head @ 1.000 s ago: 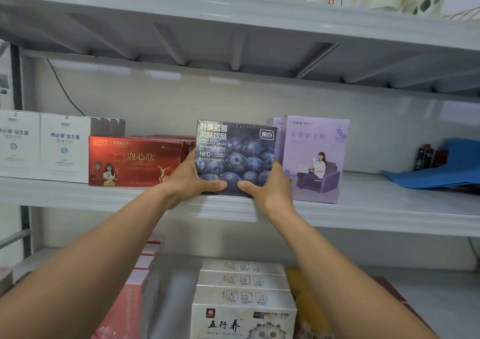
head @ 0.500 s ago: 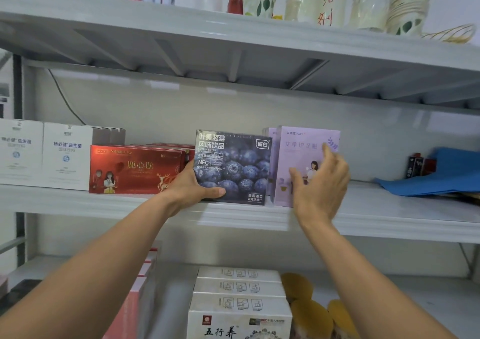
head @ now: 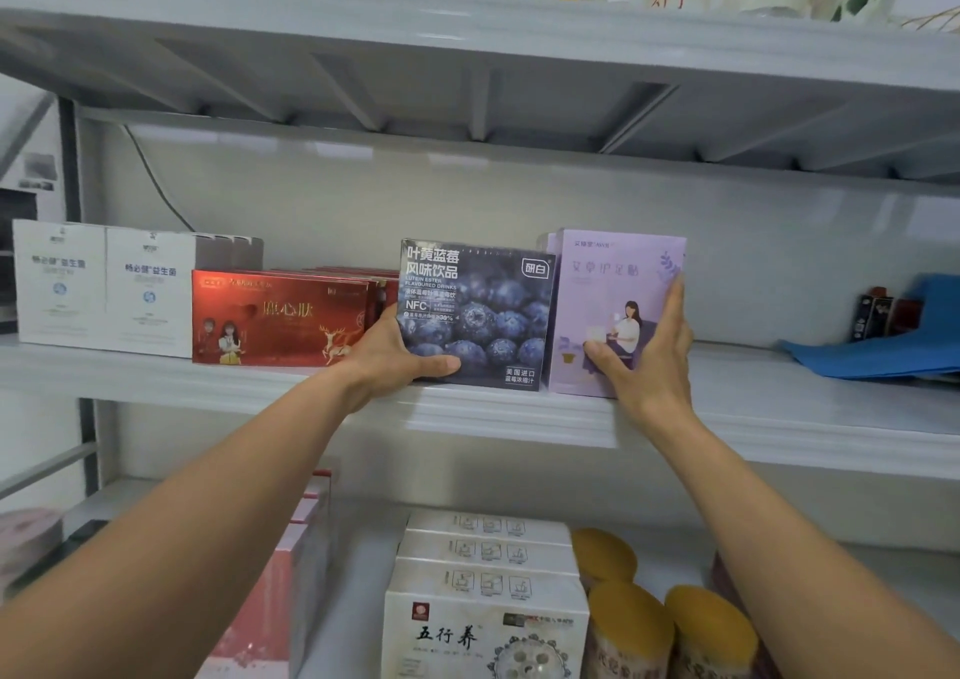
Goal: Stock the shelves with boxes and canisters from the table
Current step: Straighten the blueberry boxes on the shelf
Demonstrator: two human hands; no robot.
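A dark blue blueberry box (head: 483, 309) stands upright on the middle shelf (head: 779, 408), between red boxes and a purple box. My left hand (head: 395, 351) grips its lower left corner, thumb across the front. My right hand (head: 644, 345) holds the purple box (head: 608, 283) at its right side, fingers up along the right edge and thumb on the front. The two boxes stand side by side, touching or nearly so.
Red boxes (head: 280, 314) and white boxes (head: 104, 288) fill the shelf's left part. A blue cloth (head: 883, 351) and a small dark item (head: 878, 314) lie at the right, with bare shelf between. Below stand white boxes (head: 483, 600) and yellow-lidded canisters (head: 670, 626).
My right hand let go of the blueberry box, moved right and took hold of the purple box. The blueberry box now stands on the shelf; my left hand kept its grip.
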